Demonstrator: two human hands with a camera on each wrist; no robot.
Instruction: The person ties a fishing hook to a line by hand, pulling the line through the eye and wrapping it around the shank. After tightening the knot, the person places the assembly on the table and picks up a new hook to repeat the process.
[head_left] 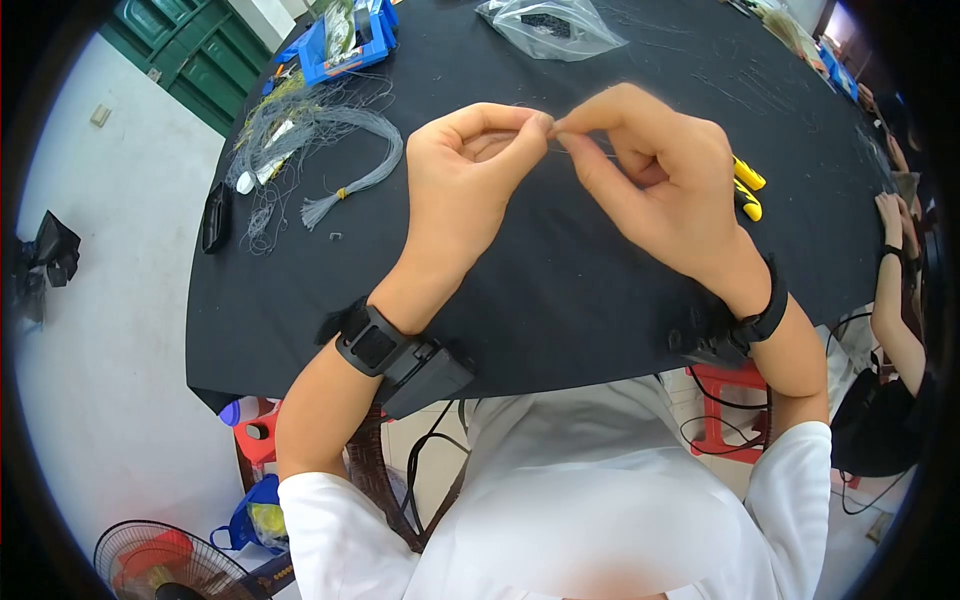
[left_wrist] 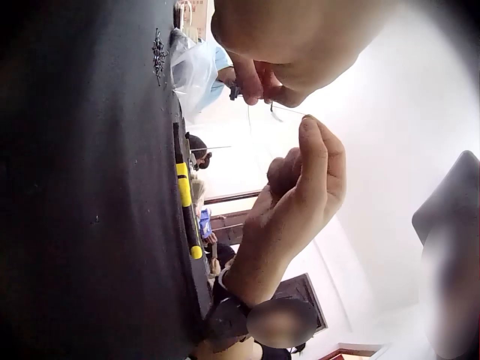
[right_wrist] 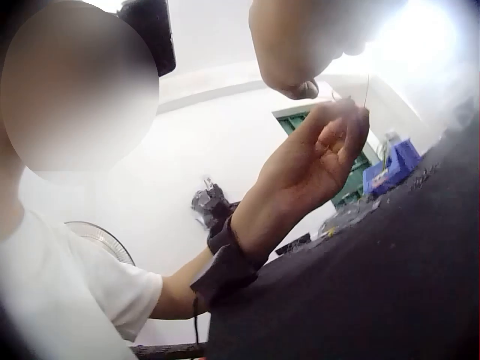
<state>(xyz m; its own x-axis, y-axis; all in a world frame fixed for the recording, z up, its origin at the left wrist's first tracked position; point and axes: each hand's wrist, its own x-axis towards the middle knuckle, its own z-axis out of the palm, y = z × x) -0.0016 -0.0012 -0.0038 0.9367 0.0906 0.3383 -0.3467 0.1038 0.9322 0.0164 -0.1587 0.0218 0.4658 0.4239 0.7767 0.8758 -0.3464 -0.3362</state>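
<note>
In the head view my left hand [head_left: 460, 185] and right hand [head_left: 675, 190] meet fingertip to fingertip above the black-covered table. A small dark piece [left_wrist: 235, 91] shows at the left fingertips in the left wrist view; its kind I cannot tell. The left thumb and fingers pinch it along with a thin thread [left_wrist: 289, 110]. From there the thread runs to the right hand, whose thumb and forefinger pinch it. On the table to the left lies a bundle of grey thread [head_left: 375, 165], tied with a yellow band [head_left: 341, 193], beside a loose tangle [head_left: 262, 150].
A yellow-and-black cutter [head_left: 747, 188] lies beyond the right hand. At the back are a blue bin [head_left: 345, 60] and a clear plastic bag [head_left: 550, 28]. A black case [head_left: 215, 218] sits at the table's left edge. Another person's arm [head_left: 893, 290] is at the far right.
</note>
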